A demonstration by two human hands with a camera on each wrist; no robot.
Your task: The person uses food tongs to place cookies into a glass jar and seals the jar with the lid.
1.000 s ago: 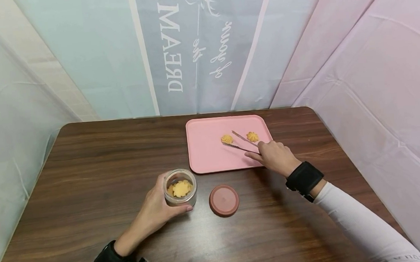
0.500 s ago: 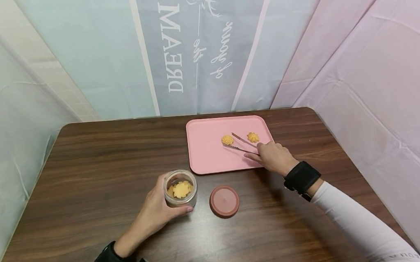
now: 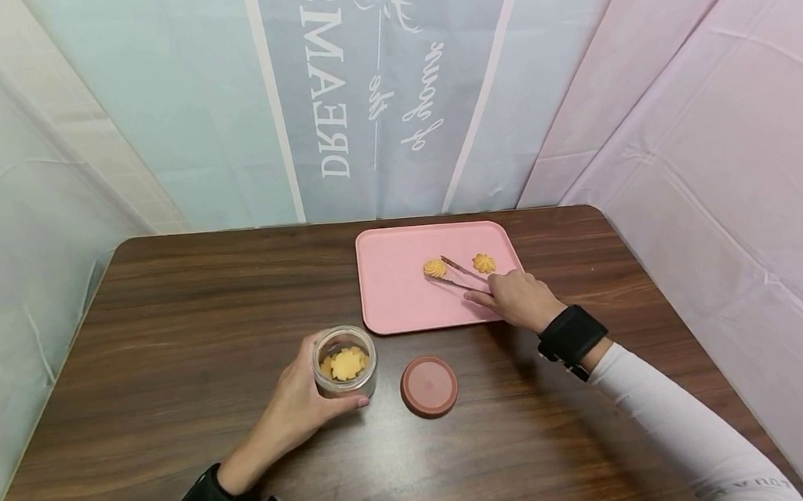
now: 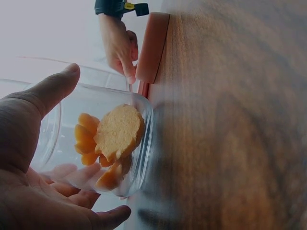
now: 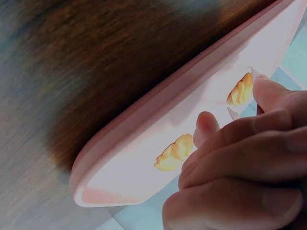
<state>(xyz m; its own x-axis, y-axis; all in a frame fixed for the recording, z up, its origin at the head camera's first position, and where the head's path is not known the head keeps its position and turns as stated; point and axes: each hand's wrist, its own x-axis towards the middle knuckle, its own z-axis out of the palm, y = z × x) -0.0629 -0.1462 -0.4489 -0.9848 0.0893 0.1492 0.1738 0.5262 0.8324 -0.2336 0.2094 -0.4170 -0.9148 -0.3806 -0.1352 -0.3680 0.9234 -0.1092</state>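
Note:
My left hand [image 3: 306, 392] holds a clear glass jar [image 3: 372, 380] upright on the table, thumb on its near side and fingers round the far side. Several yellow cookies [image 4: 120, 132] lie at the jar's bottom. My right hand [image 3: 522, 300] grips a pair of metal tongs [image 3: 455, 283] over the pink tray [image 3: 391, 294]. The tong tips stand on either side of one swirled cookie [image 3: 434, 268] on the tray. Another cookie [image 3: 483, 263] lies to its right, beyond the tongs. In the right wrist view my curled fingers [image 5: 230, 158] hide most of the tongs.
A round reddish-brown lid [image 3: 429, 387] lies on the wooden table [image 3: 201, 313] between the jar and my right forearm, just in front of the tray. Fabric curtains [image 3: 223, 139] hang behind the table and along both sides.
The tong tips have drawn a little closer together around the left cookie, and my right hand has shifted slightly left. My left hand and the jar stay in place.

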